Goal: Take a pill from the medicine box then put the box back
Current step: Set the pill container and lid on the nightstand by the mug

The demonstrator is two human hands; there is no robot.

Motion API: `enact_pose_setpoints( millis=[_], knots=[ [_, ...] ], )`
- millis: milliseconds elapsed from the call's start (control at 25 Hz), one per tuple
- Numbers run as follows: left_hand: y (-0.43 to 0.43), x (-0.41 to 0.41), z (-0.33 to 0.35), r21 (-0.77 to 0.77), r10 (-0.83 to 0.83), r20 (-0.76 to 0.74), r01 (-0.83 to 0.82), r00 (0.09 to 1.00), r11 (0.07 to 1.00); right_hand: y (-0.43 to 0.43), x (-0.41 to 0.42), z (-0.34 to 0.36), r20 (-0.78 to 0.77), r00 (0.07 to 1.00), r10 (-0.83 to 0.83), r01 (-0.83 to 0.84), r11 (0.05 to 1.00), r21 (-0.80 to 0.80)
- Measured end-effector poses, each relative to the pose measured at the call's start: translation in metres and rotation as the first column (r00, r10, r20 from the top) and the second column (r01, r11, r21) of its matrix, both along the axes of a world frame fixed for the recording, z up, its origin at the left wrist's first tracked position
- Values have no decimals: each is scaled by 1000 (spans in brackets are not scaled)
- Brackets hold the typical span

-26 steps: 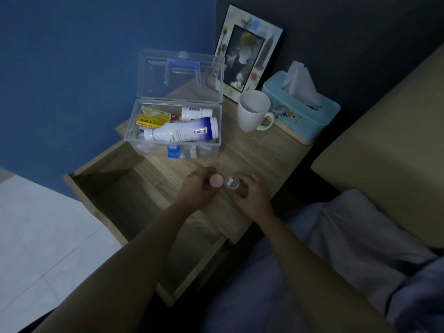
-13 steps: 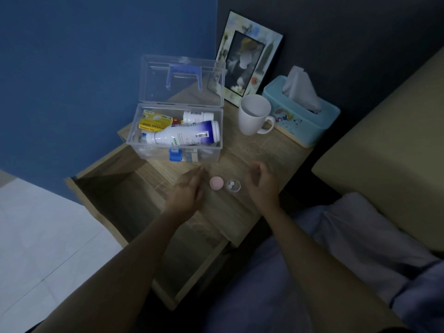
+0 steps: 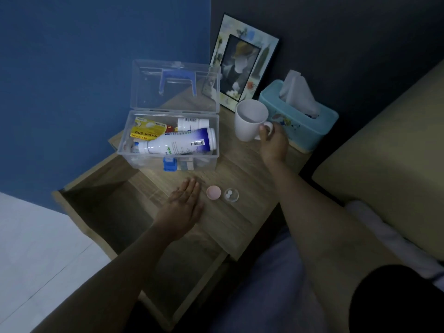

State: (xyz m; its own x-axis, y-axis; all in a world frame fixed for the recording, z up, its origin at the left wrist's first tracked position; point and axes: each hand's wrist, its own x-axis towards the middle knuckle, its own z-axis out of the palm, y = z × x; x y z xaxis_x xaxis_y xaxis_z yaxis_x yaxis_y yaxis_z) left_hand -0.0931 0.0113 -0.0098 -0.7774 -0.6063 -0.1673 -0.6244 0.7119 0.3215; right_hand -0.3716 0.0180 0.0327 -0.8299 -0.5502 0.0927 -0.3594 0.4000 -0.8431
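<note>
A clear medicine box (image 3: 168,162) stands on the bedside table with its lid up; a white-and-blue bottle (image 3: 177,143), a yellow packet and a smaller white bottle lie inside. In front of it sit a pink cap (image 3: 213,192) and a small clear pot (image 3: 231,195) with two white pills in it. My left hand (image 3: 183,207) lies flat and open on the wood just left of the cap. My right hand (image 3: 274,143) is at the handle of the white mug (image 3: 249,120), fingers curled around it.
The table's drawer (image 3: 115,212) is pulled out, empty, below my left arm. A picture frame (image 3: 242,61) leans on the dark wall behind the mug. A teal tissue box (image 3: 300,116) stands right of the mug. The bed lies to the right.
Both hands let go of the pink cap and the clear pot, which now rest on the table. My right hand moved up and right to the mug's handle; my left hand flattened.
</note>
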Motion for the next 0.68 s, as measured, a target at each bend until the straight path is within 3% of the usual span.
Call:
enact_pose_setpoints(
  millis=[240,440,680],
  knots=[
    [-1,1,0,30,-2,6,2,1000,1000,-4,-7,-4,98,995,-25,36,992,-119],
    [-1,0,1,53,2,3,-2,1000,999,11,11,-5,24,996,-85,88,974,-206],
    [-1,-1,3,71,0,17,-1,1000,997,62,39,-12,44,996,-73,81,974,-210]
  ],
)
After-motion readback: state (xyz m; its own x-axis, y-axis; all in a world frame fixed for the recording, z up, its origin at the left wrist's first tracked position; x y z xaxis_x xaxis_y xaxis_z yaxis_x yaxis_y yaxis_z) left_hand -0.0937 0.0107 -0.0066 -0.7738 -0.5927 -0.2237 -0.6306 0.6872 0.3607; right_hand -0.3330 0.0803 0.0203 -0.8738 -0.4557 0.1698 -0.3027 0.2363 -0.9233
